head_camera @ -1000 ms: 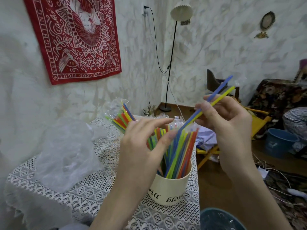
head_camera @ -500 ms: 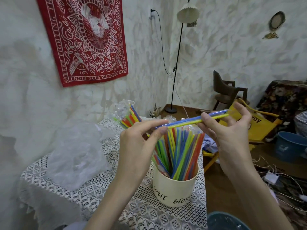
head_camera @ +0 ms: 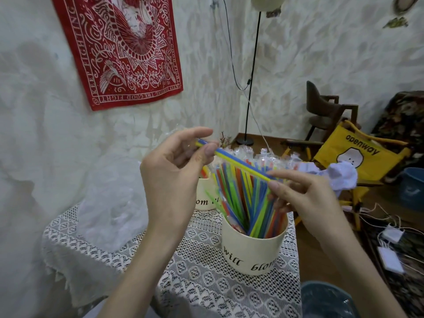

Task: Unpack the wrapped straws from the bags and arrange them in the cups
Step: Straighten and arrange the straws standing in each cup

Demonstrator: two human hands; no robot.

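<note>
At centre frame, the person holds a pair of thin plastic straws, one blue and one yellow, level above the cream paper cup with black lettering. The left hand pinches their upper-left end; the right hand pinches the lower-right end, so each grip is narrow on the pair. The cup, at lower centre on the lace-covered tabletop, already brims with coloured straws. This looks like the arranging step; next, the pair likely needs tipping upright and threading into a gap among them.
</note>
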